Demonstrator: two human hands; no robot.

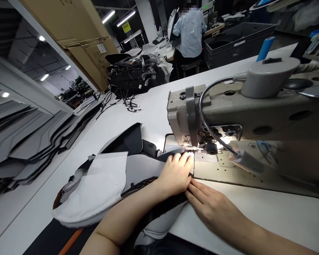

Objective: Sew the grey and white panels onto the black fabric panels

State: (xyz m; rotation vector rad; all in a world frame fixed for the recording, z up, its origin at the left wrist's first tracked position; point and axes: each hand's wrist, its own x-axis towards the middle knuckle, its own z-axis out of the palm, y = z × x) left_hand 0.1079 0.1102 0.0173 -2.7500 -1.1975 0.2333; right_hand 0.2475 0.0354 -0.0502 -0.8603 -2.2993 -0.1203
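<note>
A grey, white and black fabric piece (pixel 106 180) lies across the white table (pixel 268 212) in front of an industrial sewing machine (pixel 255 106). My left hand (pixel 175 173) rests on top of the fabric, fingers curled down and pressing it just before the lit needle area (pixel 191 148). My right hand (pixel 210 203) lies flat beside it, fingers stretched along the fabric's near edge, holding nothing. The fabric's lower part hangs off the table's front edge.
Stacks of grey and black cut panels (pixel 29 141) lie at the left. A pile of dark pieces with cords (pixel 133 81) sits at the back. Cardboard boxes (pixel 79 32) lean behind. A person in a light shirt (pixel 190 32) works farther away beside a dark crate (pixel 236 42).
</note>
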